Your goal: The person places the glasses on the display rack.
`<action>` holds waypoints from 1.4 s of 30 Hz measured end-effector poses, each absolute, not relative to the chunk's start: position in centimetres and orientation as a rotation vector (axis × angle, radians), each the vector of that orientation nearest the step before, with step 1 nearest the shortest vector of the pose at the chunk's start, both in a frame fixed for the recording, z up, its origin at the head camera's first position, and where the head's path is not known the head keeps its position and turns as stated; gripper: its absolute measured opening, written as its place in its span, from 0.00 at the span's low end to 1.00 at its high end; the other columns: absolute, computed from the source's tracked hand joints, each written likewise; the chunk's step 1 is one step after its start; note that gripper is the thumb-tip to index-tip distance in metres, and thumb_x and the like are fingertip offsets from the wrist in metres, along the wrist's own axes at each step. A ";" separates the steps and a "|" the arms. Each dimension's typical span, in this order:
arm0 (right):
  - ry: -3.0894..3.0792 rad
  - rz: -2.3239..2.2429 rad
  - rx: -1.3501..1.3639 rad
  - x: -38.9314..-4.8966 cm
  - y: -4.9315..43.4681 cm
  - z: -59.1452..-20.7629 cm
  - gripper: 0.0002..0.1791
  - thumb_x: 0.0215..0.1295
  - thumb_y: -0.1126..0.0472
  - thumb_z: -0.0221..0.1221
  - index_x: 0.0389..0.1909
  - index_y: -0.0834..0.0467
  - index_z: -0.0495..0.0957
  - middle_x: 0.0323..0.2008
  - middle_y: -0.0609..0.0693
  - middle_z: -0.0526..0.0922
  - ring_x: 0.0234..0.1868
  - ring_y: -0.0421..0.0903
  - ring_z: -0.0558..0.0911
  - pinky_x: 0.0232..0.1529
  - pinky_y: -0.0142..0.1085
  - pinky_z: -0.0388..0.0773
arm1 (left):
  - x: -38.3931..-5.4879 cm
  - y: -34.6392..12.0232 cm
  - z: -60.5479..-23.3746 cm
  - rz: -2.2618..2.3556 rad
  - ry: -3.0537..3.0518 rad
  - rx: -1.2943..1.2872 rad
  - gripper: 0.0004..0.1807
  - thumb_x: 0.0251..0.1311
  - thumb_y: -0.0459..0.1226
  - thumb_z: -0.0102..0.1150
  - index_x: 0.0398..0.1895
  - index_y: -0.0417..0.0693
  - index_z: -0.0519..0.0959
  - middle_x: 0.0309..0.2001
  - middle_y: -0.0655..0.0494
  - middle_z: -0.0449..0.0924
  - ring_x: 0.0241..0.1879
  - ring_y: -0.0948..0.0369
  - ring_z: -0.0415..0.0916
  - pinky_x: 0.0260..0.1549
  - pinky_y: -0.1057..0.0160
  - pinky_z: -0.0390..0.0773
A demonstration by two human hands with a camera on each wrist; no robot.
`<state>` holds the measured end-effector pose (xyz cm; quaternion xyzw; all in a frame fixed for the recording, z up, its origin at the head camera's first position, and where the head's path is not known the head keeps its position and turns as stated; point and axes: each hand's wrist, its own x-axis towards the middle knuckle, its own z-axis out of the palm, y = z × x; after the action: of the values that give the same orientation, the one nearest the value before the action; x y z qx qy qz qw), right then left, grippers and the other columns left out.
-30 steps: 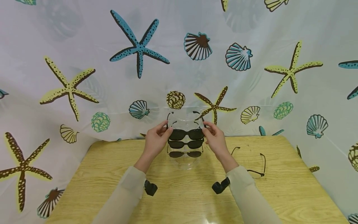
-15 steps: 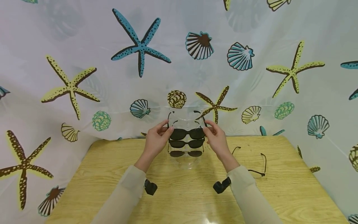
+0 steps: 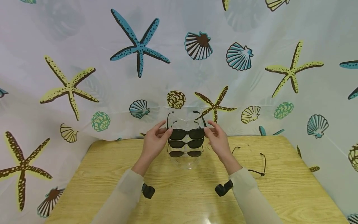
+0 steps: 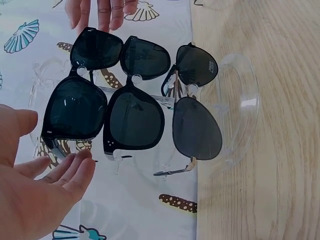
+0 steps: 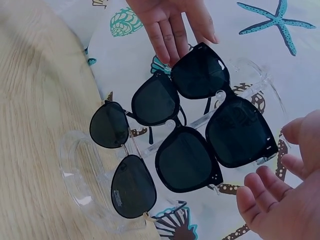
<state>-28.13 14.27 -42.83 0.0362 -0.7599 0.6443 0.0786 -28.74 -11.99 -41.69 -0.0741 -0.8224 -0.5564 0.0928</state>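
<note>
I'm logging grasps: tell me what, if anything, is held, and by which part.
Nothing: the left hand and right hand are open beside opposite ends of the top sunglasses, neither grip closed on them.

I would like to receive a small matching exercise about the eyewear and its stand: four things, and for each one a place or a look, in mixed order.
1. top sunglasses
2. bottom sunglasses
3. stand
4. separate glasses

A. clear and see-through
B. lying on the table
C. left hand by one end, right hand by the other
D. thin, gold-toned bridge

Pairs: 1-C, 2-D, 3-A, 4-B.
</note>
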 end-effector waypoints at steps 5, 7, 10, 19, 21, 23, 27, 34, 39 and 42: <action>-2.295 1.877 0.085 -27.4 15.4 -43.0 0.27 0.83 0.52 0.55 0.78 0.49 0.68 0.61 0.62 0.80 0.59 0.60 0.81 0.47 0.41 0.80 | -27.7 -12.3 -42.0 -1.622 -2.467 -0.234 0.35 0.75 0.48 0.63 0.81 0.54 0.66 0.62 0.39 0.83 0.62 0.45 0.83 0.61 0.45 0.82; -2.300 1.861 0.066 -27.1 15.9 -43.2 0.27 0.83 0.53 0.55 0.78 0.49 0.68 0.60 0.61 0.80 0.57 0.57 0.81 0.49 0.43 0.80 | -27.3 -12.4 -42.3 -1.612 -2.463 -0.242 0.35 0.75 0.48 0.63 0.81 0.53 0.66 0.62 0.39 0.83 0.62 0.44 0.83 0.60 0.45 0.83; -2.298 1.852 0.026 -26.4 16.8 -43.5 0.26 0.83 0.52 0.55 0.77 0.48 0.69 0.59 0.59 0.80 0.56 0.56 0.81 0.51 0.46 0.80 | -26.4 -12.4 -42.7 -1.595 -2.441 -0.252 0.34 0.75 0.45 0.63 0.80 0.50 0.67 0.60 0.38 0.84 0.60 0.44 0.84 0.60 0.46 0.83; -2.309 1.808 -0.071 -23.7 19.8 -44.8 0.26 0.83 0.50 0.53 0.77 0.49 0.69 0.62 0.60 0.79 0.57 0.54 0.81 0.50 0.40 0.80 | -23.6 -10.5 -44.5 -1.638 -2.428 -0.277 0.24 0.73 0.37 0.65 0.70 0.48 0.78 0.55 0.43 0.87 0.55 0.50 0.86 0.55 0.58 0.85; -2.320 1.788 -0.084 -23.1 20.4 -45.1 0.26 0.84 0.50 0.53 0.77 0.49 0.69 0.61 0.59 0.79 0.54 0.50 0.81 0.48 0.38 0.80 | -23.3 -9.6 -45.0 -1.677 -2.439 -0.316 0.23 0.73 0.37 0.65 0.70 0.48 0.79 0.54 0.44 0.88 0.53 0.51 0.87 0.53 0.62 0.84; -2.335 1.765 -0.104 -22.5 20.9 -45.4 0.26 0.83 0.50 0.53 0.77 0.49 0.68 0.60 0.59 0.78 0.51 0.45 0.80 0.47 0.37 0.80 | -23.0 -8.6 -45.5 -1.715 -2.444 -0.363 0.23 0.72 0.36 0.65 0.69 0.49 0.79 0.53 0.46 0.89 0.52 0.52 0.87 0.51 0.64 0.84; -2.347 1.729 -0.134 -21.4 22.1 -46.3 0.26 0.84 0.50 0.53 0.77 0.51 0.69 0.61 0.59 0.78 0.49 0.41 0.78 0.47 0.33 0.79 | -22.8 -6.6 -46.6 -1.774 -2.435 -0.448 0.22 0.71 0.34 0.65 0.68 0.48 0.80 0.53 0.46 0.89 0.53 0.51 0.87 0.52 0.60 0.85; -2.348 1.664 -0.222 -19.2 24.8 -47.8 0.26 0.84 0.48 0.52 0.76 0.52 0.70 0.62 0.58 0.77 0.49 0.33 0.76 0.45 0.31 0.80 | -23.2 -3.5 -48.6 -1.859 -2.455 -0.575 0.21 0.73 0.38 0.65 0.66 0.44 0.80 0.56 0.46 0.86 0.57 0.49 0.84 0.55 0.58 0.84; -2.315 1.632 -0.324 -18.1 26.7 -48.9 0.23 0.84 0.51 0.53 0.72 0.55 0.74 0.60 0.57 0.78 0.45 0.28 0.79 0.45 0.30 0.82 | -23.5 -1.2 -49.4 -1.925 -2.494 -0.637 0.24 0.74 0.42 0.64 0.70 0.48 0.77 0.58 0.42 0.84 0.59 0.45 0.83 0.56 0.48 0.85; -2.279 1.640 -0.416 -17.6 27.7 -49.9 0.22 0.83 0.52 0.53 0.71 0.56 0.75 0.60 0.57 0.78 0.42 0.27 0.80 0.41 0.28 0.81 | -23.7 0.4 -49.7 -1.937 -2.534 -0.657 0.27 0.74 0.44 0.64 0.73 0.50 0.75 0.60 0.40 0.83 0.60 0.43 0.82 0.55 0.46 0.85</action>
<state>-17.58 27.71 -49.92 -0.1448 -0.7936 0.5713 0.1511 -23.69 0.41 -49.75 -0.2014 -0.7768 -0.5938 -0.0575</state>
